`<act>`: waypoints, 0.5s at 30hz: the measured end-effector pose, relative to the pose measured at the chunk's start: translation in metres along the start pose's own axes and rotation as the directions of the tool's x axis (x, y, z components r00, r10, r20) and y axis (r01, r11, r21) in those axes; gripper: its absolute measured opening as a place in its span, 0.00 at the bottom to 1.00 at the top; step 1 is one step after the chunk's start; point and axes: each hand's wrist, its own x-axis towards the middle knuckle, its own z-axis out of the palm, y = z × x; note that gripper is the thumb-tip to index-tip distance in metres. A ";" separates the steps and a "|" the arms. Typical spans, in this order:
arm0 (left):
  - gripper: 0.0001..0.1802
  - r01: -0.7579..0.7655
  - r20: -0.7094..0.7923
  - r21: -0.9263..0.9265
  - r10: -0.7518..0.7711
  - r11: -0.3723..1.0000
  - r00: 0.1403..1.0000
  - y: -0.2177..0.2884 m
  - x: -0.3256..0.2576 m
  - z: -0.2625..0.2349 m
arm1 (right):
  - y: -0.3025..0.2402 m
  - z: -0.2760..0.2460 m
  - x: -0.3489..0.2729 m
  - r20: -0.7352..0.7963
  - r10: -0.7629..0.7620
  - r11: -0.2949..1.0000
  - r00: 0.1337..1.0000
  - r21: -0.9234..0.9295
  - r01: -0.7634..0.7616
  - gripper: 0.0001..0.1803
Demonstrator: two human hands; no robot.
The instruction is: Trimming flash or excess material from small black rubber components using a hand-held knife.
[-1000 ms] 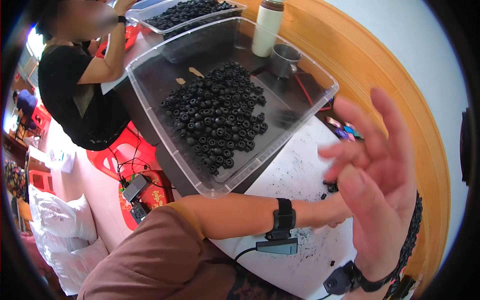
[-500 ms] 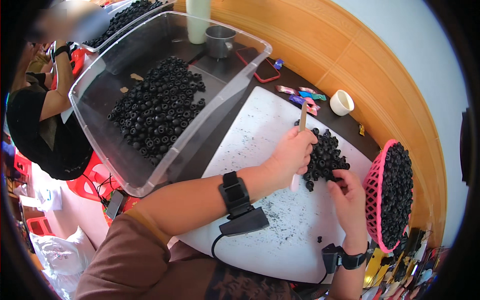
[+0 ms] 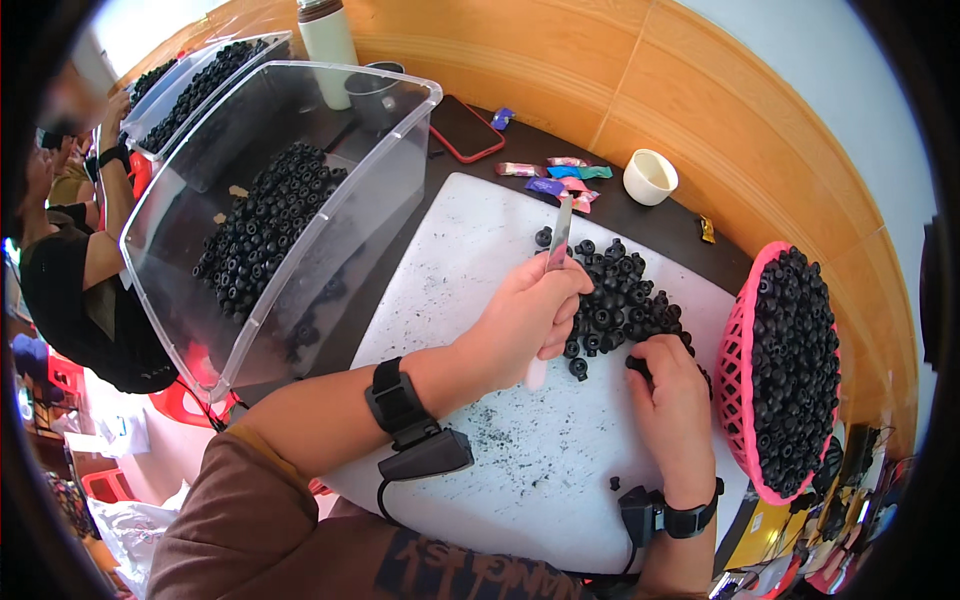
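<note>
Right now your left hand (image 3: 525, 320) is curled tight around a thin blade-like tool (image 3: 558, 238), fingers folded under and thumb along the top, so the pale strip sticks up past your knuckles toward the far edge of the white board (image 3: 470, 240). What kind of tool it is you can't quite tell; only the upper part shows, plus a pale bit below the fist. That hand sits against the near-left side of the pile of small black ring-shaped pieces (image 3: 620, 300), heaped on the board's right half.

Your right hand (image 3: 672, 395) is closed down too, fingertips pinching one black piece at the pile's near edge; the piece is mostly covered by your fingers, so its shape is hard to make out. Loose black specks and a stray piece lie on the board near your wrist.

Just right of that hand, a pink mesh basket (image 3: 735, 380) brims with more black pieces, its lower end cut off by the picture's rim. To the left, a clear plastic bin (image 3: 300, 270) holds another heap, blurred through its wall. Sweet wrappers (image 3: 560, 178), a small white cup (image 3: 650, 176) and a red phone (image 3: 466, 128) rest on the dark surface beyond.
</note>
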 end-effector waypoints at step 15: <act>0.04 -0.186 0.274 0.221 0.122 0.957 0.954 -0.007 -0.028 0.013 | -0.026 -0.014 -0.014 0.219 0.142 0.134 0.965 0.962 -0.238 0.11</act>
